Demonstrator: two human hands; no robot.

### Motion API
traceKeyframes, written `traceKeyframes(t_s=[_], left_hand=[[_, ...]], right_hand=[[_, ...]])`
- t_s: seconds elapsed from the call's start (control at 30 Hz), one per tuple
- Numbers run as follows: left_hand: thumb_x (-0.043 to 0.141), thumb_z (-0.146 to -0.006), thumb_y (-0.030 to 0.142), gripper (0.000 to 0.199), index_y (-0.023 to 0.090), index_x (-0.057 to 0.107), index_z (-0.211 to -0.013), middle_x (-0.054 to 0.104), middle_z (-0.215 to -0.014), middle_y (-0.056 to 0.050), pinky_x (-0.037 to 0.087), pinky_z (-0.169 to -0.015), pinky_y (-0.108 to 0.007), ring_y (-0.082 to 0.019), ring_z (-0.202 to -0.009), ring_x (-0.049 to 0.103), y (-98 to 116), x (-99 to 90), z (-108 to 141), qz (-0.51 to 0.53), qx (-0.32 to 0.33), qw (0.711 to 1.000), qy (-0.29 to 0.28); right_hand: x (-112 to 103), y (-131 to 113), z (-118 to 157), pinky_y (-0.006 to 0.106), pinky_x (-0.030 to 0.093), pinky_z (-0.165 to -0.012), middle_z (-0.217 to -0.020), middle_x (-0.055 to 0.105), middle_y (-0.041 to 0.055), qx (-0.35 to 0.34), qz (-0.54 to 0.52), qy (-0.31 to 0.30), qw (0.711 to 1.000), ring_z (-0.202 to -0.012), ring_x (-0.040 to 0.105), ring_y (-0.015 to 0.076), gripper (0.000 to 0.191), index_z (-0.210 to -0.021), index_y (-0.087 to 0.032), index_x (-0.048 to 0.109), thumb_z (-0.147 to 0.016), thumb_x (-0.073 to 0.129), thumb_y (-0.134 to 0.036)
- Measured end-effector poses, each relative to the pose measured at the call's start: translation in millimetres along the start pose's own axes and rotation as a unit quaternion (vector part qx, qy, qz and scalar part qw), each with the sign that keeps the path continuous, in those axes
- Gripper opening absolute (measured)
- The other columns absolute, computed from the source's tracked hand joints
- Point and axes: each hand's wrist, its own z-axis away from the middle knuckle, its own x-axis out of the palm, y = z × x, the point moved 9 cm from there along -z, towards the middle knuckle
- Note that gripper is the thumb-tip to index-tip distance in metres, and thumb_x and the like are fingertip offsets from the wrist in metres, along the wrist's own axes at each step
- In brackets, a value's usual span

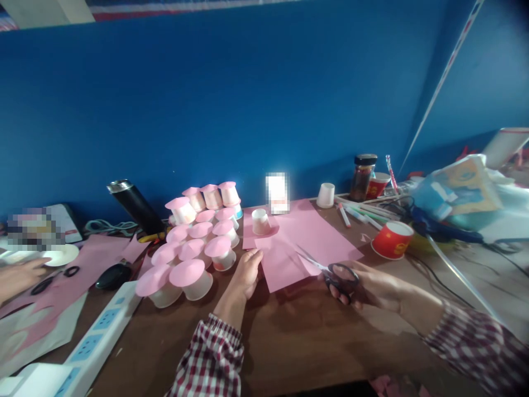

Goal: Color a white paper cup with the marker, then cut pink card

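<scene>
Pink paper lies over more pink sheets on the brown table, and my left hand pinches its left edge. My right hand is closed around the handles of dark-handled scissors, whose blades point left over the paper. A small white paper cup stands upside down on the pink sheets behind my left hand. Left of that hand, many upturned cups are topped with pink paper discs.
A power strip, black mouse and black flask are at left, near another person's hand. Rightward are a white cup, pens, a red cup, a dark jar and plastic bags.
</scene>
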Motion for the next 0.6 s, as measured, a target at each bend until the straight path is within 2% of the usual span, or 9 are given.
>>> traceKeyframes(t_s=[0.17, 0.33, 0.5, 0.6], left_hand=[[0.072, -0.068, 0.028, 0.018, 0.014, 0.064, -0.075, 0.070, -0.068, -0.004, 0.052, -0.066, -0.030, -0.018, -0.065, 0.067, 0, 0.3, 2, 0.001, -0.010, 1.000, 0.012], [0.073, -0.067, 0.027, 0.020, 0.012, 0.063, -0.076, 0.070, -0.071, -0.005, 0.053, -0.067, -0.031, -0.020, -0.069, 0.068, -3, 2.7, 2, 0.025, -0.024, 0.999, 0.000], [0.074, -0.065, 0.021, 0.019, 0.013, 0.061, -0.076, 0.069, -0.069, -0.004, 0.054, -0.070, -0.032, -0.021, -0.072, 0.069, -4, -7.0, -1, 0.047, -0.027, 0.997, 0.048], [0.072, -0.067, 0.018, 0.017, 0.014, 0.061, -0.079, 0.069, -0.068, -0.003, 0.054, -0.069, -0.031, -0.020, -0.071, 0.069, -7, -8.2, -1, 0.060, -0.046, 0.996, 0.053]], right_hand=[[-2, 6, -6, 0.011, 0.038, -0.039, -0.075, 0.064, 0.0043, 0.017, 0.006, -0.008, 1.000, -0.056, 0.059, 0.0078, 0.037, -0.098, -0.013, 0.064, -0.085, 0.059, -0.048], [1, 6, -14, 0.011, 0.039, -0.039, -0.075, 0.064, 0.0041, 0.004, 0.010, -0.015, 1.000, -0.056, 0.059, 0.0079, 0.040, -0.100, -0.013, 0.064, -0.084, 0.060, -0.049], [0, 11, -17, 0.011, 0.038, -0.037, -0.073, 0.064, 0.0044, 0.012, 0.013, -0.020, 1.000, -0.054, 0.059, 0.0083, 0.043, -0.097, -0.013, 0.065, -0.080, 0.063, -0.052], [-3, 16, -15, 0.011, 0.037, -0.036, -0.073, 0.064, 0.0048, 0.028, 0.010, -0.031, 0.999, -0.054, 0.059, 0.0082, 0.043, -0.097, -0.012, 0.065, -0.081, 0.062, -0.052]])
